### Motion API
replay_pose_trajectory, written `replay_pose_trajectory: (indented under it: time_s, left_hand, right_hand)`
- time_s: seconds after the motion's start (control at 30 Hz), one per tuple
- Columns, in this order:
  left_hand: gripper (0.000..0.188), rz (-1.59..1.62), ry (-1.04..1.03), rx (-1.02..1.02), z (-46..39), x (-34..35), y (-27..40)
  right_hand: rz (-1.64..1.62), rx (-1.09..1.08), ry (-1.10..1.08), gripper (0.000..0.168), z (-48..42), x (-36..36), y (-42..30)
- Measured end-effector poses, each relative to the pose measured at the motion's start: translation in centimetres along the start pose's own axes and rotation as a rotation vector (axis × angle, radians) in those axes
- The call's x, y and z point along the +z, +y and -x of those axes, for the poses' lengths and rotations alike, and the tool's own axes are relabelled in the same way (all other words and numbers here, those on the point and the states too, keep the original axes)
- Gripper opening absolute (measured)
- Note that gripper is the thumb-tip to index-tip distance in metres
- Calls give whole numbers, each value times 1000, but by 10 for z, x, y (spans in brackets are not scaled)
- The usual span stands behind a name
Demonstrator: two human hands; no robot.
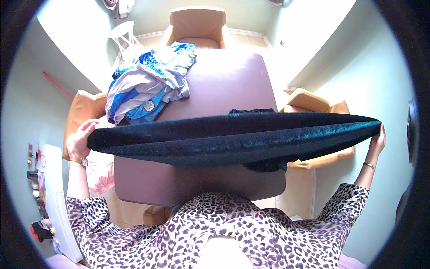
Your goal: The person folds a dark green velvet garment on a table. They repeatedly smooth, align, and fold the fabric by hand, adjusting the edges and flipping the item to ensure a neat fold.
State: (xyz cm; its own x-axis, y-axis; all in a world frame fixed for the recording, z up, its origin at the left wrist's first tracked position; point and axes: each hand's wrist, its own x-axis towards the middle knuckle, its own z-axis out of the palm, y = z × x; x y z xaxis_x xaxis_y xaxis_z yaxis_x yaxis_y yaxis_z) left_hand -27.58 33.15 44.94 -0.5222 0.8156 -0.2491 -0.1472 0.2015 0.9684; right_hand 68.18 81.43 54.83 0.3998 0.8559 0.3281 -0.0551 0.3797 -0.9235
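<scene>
A dark teal velvety cloth is stretched wide above the table, in lengthwise folds. My left hand, with a wristwatch at the wrist, grips its left end. At the far right, my right hand, with a thin bracelet below it, pinches the tapered other end. Parts of the same dark fabric show beyond and below the stretched band. Behind the cloth, towards the left, a heap of blue and pale lilac clothes lies crumpled on the table; one blue piece bears a round silvery patch.
A purplish-brown table with rounded corners stands before me. Tan armchairs stand at its far side, left and right. Pink fabric hangs by the left chair. A white stool is at the far left, a white cabinet nearer.
</scene>
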Motion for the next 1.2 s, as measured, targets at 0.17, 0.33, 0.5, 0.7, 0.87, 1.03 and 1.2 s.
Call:
replay_pose_trajectory:
  time_s: [0.17,0.33,0.5,0.7,0.87,1.03,1.2]
  left_hand:
    - [41,-226,-359,-87,41,31,5]
    - [29,-314,-188,-259,78,63,-21]
    - [19,-80,59,-169,84,57,-50]
    - [34,-581,-229,-136,95,39,-138]
    - [22,-1099,-431,198,131,91,-204]
    - [23,-1129,-749,430,178,134,-221]
    - [41,-244,-619,-571,218,161,-224]
  right_hand:
    - [-5,103,69,30,-20,-44,27]
    - [-54,164,157,31,-38,-137,73]
    - [-120,191,155,26,-27,-150,99]
    - [-65,136,110,27,-20,-138,73]
    - [-95,161,44,26,-20,-132,47]
    - [-45,131,45,27,-14,-75,25]
    - [-47,89,68,29,-17,-73,9]
